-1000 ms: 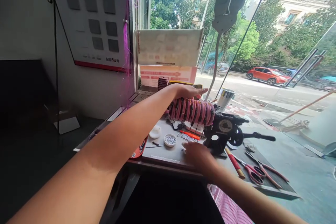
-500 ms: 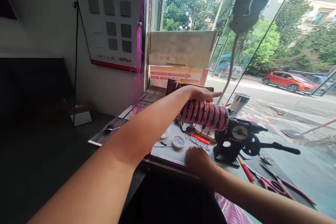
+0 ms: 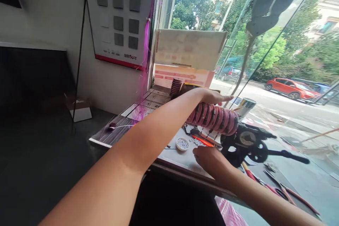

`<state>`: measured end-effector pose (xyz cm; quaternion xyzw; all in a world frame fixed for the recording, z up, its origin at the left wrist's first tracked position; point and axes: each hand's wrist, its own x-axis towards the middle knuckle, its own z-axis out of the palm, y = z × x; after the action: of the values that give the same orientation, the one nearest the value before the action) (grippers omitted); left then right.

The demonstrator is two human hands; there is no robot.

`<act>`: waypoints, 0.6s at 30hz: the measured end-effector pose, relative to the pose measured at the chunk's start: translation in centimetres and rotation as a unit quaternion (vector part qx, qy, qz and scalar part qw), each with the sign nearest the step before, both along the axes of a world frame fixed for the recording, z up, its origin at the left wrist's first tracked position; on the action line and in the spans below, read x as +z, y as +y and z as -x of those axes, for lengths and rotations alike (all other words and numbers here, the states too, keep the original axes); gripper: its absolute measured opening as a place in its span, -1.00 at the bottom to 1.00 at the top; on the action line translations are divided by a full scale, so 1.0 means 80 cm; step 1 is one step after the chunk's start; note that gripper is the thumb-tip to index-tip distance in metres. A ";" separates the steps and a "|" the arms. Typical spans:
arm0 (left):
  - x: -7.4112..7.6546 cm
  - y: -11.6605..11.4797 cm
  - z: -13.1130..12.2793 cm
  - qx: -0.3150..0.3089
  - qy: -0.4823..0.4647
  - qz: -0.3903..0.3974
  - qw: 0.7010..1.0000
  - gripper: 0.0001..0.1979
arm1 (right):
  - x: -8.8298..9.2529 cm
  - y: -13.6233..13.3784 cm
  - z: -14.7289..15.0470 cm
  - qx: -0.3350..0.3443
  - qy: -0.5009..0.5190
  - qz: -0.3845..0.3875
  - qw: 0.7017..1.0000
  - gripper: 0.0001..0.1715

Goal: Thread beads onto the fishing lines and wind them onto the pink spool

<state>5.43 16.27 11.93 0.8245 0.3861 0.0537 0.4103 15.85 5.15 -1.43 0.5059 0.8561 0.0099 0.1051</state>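
round dish: full of small pale beads, on desk | left hand: spread flat over pink rings | right hand: near dish, grasp unclear

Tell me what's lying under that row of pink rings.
An orange tool and loose pale beads lie on the grey table below the pink rings. The right hand hides the table's near part; black bits directly beneath are unclear.
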 end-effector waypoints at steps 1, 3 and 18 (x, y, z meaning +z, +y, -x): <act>0.000 0.003 -0.001 -0.008 0.007 -0.016 1.000 -0.36 | 0.012 -0.004 -0.008 -0.010 0.074 -0.005 0.997 -0.74; -0.001 0.010 -0.004 -0.020 0.024 -0.055 0.998 -0.35 | 0.039 -0.015 -0.028 -0.032 0.248 -0.018 0.968 -0.80; 0.000 0.029 -0.034 -0.061 0.112 -0.162 0.979 -0.21 | 0.123 0.008 -0.118 -0.181 0.687 0.033 0.703 -0.75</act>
<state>8.14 18.62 11.95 0.9026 0.3651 -0.0023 0.2279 25.27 5.79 8.39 0.5138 0.5829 -0.3881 -0.4956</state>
